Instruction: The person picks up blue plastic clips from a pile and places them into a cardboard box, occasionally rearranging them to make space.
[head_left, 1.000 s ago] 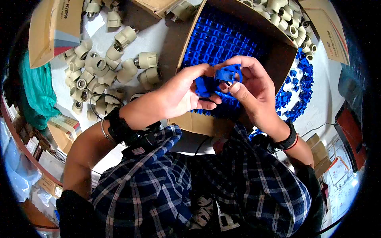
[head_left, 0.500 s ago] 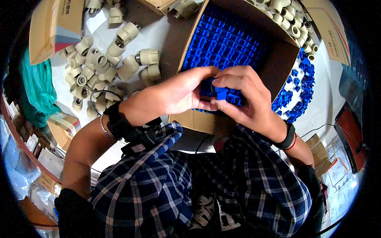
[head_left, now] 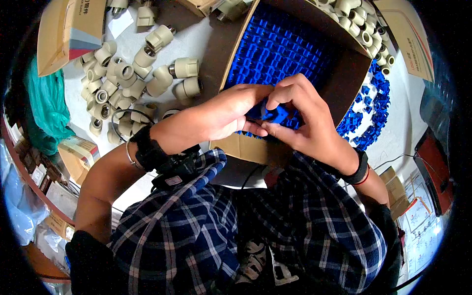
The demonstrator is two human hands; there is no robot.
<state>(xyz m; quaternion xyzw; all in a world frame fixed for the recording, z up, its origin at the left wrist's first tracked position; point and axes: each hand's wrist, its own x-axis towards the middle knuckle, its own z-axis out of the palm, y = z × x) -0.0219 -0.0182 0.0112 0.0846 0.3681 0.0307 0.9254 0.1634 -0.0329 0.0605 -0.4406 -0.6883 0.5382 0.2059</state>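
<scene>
A small blue plastic clip [head_left: 276, 115] is held between my two hands, over the near part of the cardboard box [head_left: 244, 149]. My right hand [head_left: 314, 120] is closed in a pinch on it, with the thumb below and bent fingers above. From the other side my left hand [head_left: 228, 112] closes round the clip, and its fingertips meet my right thumb. Fingers cover much of the clip, so its full shape is hidden. Beneath the hands, rows of similar blue clips [head_left: 275, 46] line the box.
Beige pipe fittings [head_left: 125, 73] lie loose on the white table to the left. More beige fittings [head_left: 361, 22] and scattered blue clips [head_left: 376, 113] lie right of the box. A green plastic bag [head_left: 46, 113] and an upright carton [head_left: 71, 37] stand at the left.
The blue clip has turned and tilted between my fingers. My right fingers have curled up slightly, and both hands stay over the box.
</scene>
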